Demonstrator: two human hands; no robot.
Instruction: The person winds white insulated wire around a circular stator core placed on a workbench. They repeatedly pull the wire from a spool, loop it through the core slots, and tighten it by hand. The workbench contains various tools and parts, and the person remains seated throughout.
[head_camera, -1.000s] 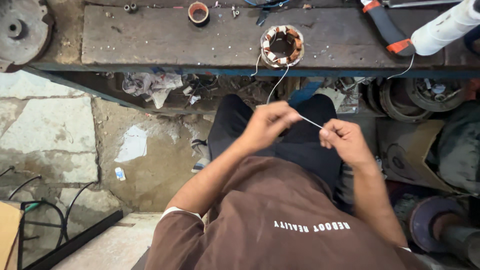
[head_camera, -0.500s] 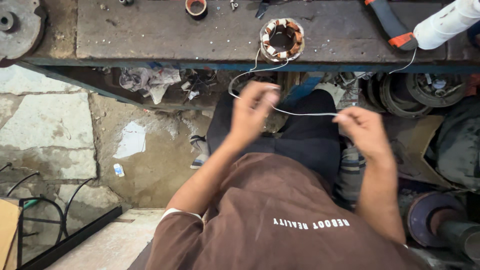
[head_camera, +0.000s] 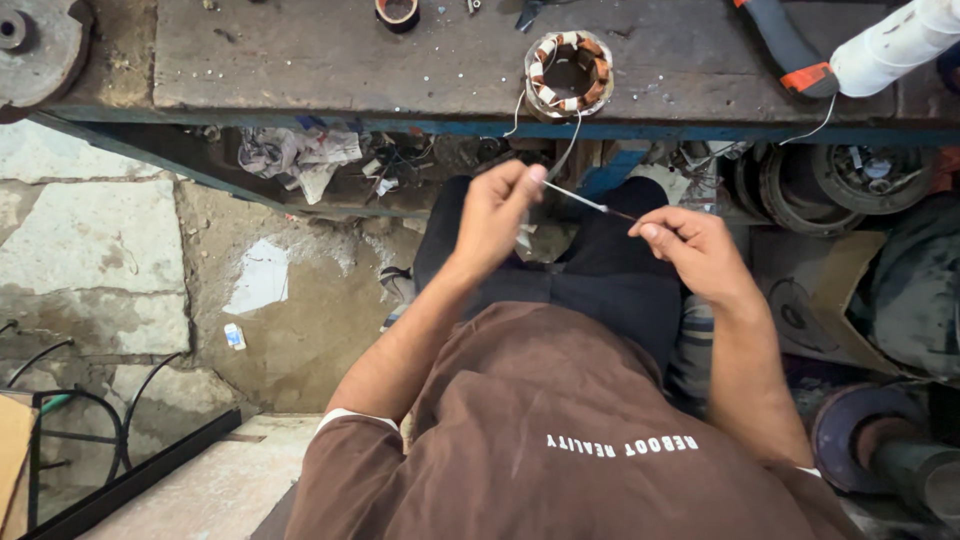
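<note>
Seen from above, a seated person works a thin lead between both hands over their lap, just near of a worn metal worktop (head_camera: 300, 60). The left hand (head_camera: 495, 215) is raised with its fingers pressed together in a pinch on the upper end of a narrow white sleeve (head_camera: 575, 197), a slim tube that slants down to the right. The right hand (head_camera: 695, 250) sits lower and to the right, its thumb and forefinger pinching the dark wire end that shows just beyond the sleeve's lower tip; the other fingers are curled loosely. From the left-hand pinch a thin wire (head_camera: 565, 150) climbs to the stator (head_camera: 568, 73), a ring of striped copper windings resting on the worktop's near edge, straight ahead of the hands. Further right on the worktop lie an orange-and-black handled tool (head_camera: 795, 50) and a white roll (head_camera: 895, 45); a small tape ring (head_camera: 397, 12) sits at the far edge. The step in hand looks like sliding insulating sleeve along a winding lead. The next move would seem to call for holding the wire taut with one pinch while the other eases the tube along, gently enough not to kink the fine strand or tug the stator off the edge.
</note>
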